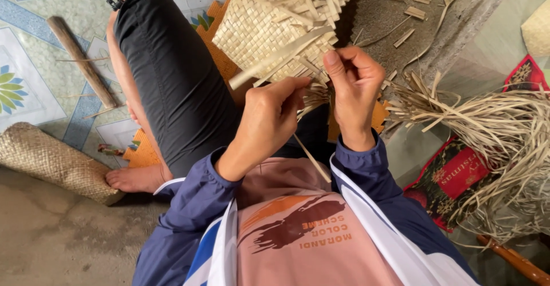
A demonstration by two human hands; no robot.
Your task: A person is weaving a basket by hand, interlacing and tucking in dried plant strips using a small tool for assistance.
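A half-woven basket (269, 25) of pale flat palm strips is seen from above, propped against the raised knee of a seated person so that its unfinished edge faces the hands. This basket serves as the landmark for everything else.

Just below the basket's loose edge, the left hand (264, 127) is closed in a pinch on a long pale strip (275, 60), which runs up across the basket's side; a thin stick-like end (312, 159) is seen trailing down from the hand toward the chest. The right hand (356, 88) is held beside it, thumb and forefinger closed on the short loose strip ends (315, 94) that hang from the basket's lower edge. The strips appear to be kept taut and close together so that they can be interlaced.

Left of the basket, the bent leg in black trousers (172, 74) is drawn up, seemingly as a prop, with a bare foot (134, 178) resting on an orange foam mat (140, 151). Farther left, a wooden stick (80, 57) lies on patterned flooring (34, 74), and a rolled woven mat (51, 160) rests at the lower left.

Right of the basket, a loose heap of dried strips (492, 131) is kept within reach, lying partly over a red rectangular cloth or bag (458, 177) with pale lettering and ornament, its edge trimmed in dark green. Cut scraps (415, 11) are scattered on the ground above the heap. A printed design in orange and dark red is seen on the pink shirt (298, 229) below the hands.
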